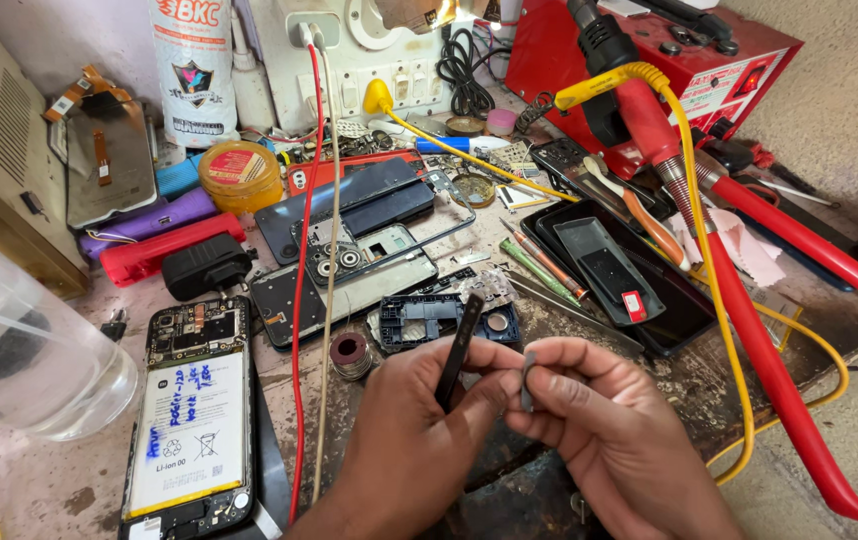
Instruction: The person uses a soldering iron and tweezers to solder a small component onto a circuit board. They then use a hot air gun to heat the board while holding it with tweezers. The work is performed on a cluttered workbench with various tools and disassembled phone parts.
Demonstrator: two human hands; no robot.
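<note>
My left hand (419,430) grips slim black tweezers (459,350), tips up, while my right hand (599,420) pinches a small grey metal part (528,378) (too small to identify) beside them. Farther left lies an opened phone with white battery (189,420); beyond, a blue-black plastic frame (429,318).

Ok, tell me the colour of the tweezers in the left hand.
Black. The tweezers show best in the head view, pinched in the left hand.

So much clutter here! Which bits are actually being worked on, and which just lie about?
In hand:
left hand holding black tweezers
right hand pinching small grey metal piece

Lying about:
opened phone with white battery
round yellow paste tin
solder spool
red box-shaped machine
</note>
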